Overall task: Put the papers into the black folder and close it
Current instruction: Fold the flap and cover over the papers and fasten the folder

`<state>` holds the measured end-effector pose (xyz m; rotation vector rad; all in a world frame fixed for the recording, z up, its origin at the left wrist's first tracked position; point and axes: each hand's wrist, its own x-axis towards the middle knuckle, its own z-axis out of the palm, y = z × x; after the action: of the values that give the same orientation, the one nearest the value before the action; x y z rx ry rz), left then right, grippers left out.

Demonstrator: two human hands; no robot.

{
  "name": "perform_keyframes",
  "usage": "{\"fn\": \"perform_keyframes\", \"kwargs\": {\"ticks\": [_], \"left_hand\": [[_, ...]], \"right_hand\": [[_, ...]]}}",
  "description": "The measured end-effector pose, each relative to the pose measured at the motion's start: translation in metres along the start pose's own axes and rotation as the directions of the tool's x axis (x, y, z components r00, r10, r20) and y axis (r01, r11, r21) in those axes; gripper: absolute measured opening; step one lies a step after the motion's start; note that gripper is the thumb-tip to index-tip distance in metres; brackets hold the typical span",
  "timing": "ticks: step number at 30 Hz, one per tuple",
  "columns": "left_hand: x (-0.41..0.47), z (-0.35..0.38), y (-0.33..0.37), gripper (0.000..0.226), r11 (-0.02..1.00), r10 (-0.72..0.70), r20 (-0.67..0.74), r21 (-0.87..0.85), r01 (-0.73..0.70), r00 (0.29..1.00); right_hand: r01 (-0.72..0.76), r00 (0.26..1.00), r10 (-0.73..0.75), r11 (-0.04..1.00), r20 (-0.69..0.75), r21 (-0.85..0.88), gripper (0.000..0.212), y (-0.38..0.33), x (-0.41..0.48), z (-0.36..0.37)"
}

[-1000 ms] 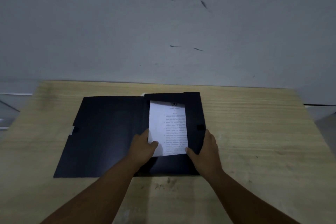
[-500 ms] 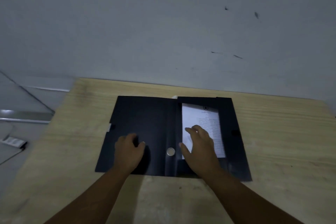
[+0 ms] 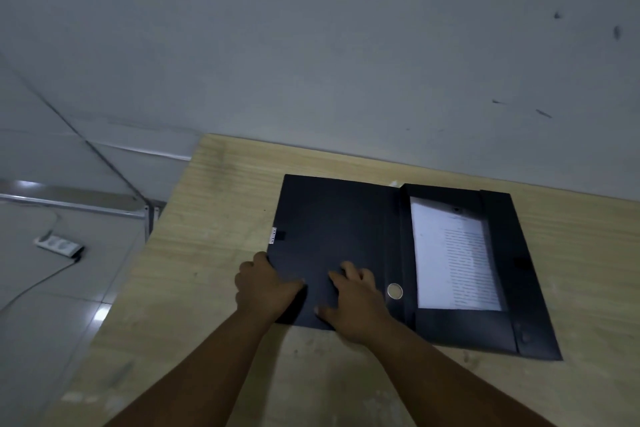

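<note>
Hands: left hand (image 3: 265, 288) grips near-left edge of open black folder's (image 3: 329, 239) cover; right hand (image 3: 356, 302) open, flat on cover. Papers (image 3: 453, 260) lie in folder's right half, near worktop's (image 3: 214, 253) far edge.

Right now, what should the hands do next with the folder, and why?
Probably lift the left cover and swing it over to the right. The papers already lie inside the right half of the black folder, which is wide open, and the left hand grips the cover's outer edge while the right hand rests on it.
</note>
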<state>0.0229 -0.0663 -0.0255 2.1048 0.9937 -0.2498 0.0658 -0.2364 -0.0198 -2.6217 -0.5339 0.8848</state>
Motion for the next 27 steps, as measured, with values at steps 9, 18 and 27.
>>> {"fn": "perform_keyframes", "kwargs": {"ticks": [9,18,27], "left_hand": [[0.017,-0.013,-0.002,0.058,0.912,-0.106,0.126,-0.383,0.147,0.986],[-0.009,-0.055,0.036,0.043,0.712,0.209,0.276,-0.7,0.047,0.938],[-0.063,-0.025,0.116,0.063,0.631,0.533,0.283,-0.761,-0.152,0.798]], "right_hand": [[-0.057,0.998,0.056,0.995,-0.019,-0.08,0.077,-0.011,-0.002,0.01],[-0.072,0.972,0.158,0.907,-0.176,0.415,0.073,-0.027,-0.007,-0.028],[0.127,0.958,0.146,0.553,-0.246,0.824,0.043,-0.022,-0.057,-0.122]]}}
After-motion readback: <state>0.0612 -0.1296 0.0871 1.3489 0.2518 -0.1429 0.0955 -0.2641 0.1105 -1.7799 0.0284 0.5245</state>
